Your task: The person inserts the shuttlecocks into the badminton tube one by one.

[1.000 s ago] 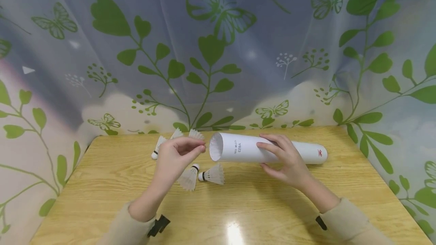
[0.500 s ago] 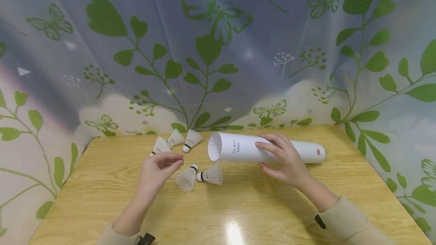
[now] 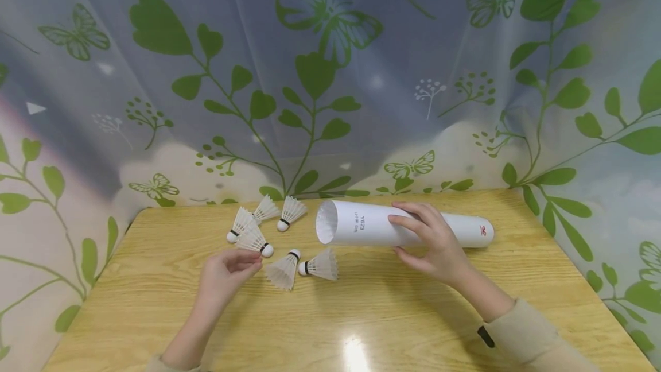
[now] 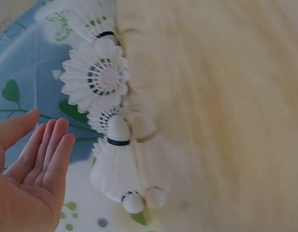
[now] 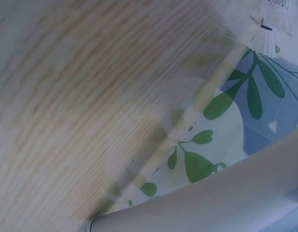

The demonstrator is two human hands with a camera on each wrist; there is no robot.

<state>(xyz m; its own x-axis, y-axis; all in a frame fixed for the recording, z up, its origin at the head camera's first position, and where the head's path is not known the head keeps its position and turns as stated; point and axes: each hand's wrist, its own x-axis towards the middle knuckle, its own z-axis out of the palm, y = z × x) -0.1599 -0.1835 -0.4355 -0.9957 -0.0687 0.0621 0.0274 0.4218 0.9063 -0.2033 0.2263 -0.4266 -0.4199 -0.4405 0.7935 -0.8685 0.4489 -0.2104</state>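
My right hand (image 3: 434, 243) grips a white cardboard shuttlecock tube (image 3: 369, 225) from above, thumb on the near side. The tube lies sideways, its open end facing left; the right wrist view shows its long side (image 5: 212, 205). My left hand (image 3: 224, 277) hovers just in front of a white shuttlecock (image 3: 251, 239), holding nothing. In the left wrist view its fingers (image 4: 54, 159) are extended, apart from the shuttlecocks. Two more shuttlecocks, one with its cork toward me (image 3: 240, 223) and one behind it (image 3: 265, 209), lie close by. Another shuttlecock (image 3: 292, 212) lies nearer the tube's mouth.
Nearer me, two shuttlecocks lie side by side, a left one (image 3: 284, 271) and a right one (image 3: 321, 265). Everything rests on a wooden table (image 3: 403, 320). A leaf-printed curtain (image 3: 361, 131) hangs along its back edge and both sides.
My left hand has drawn away from the tube's mouth, moving left and toward me, uncovering the shuttlecocks behind it. My right hand and the tube stay in place.
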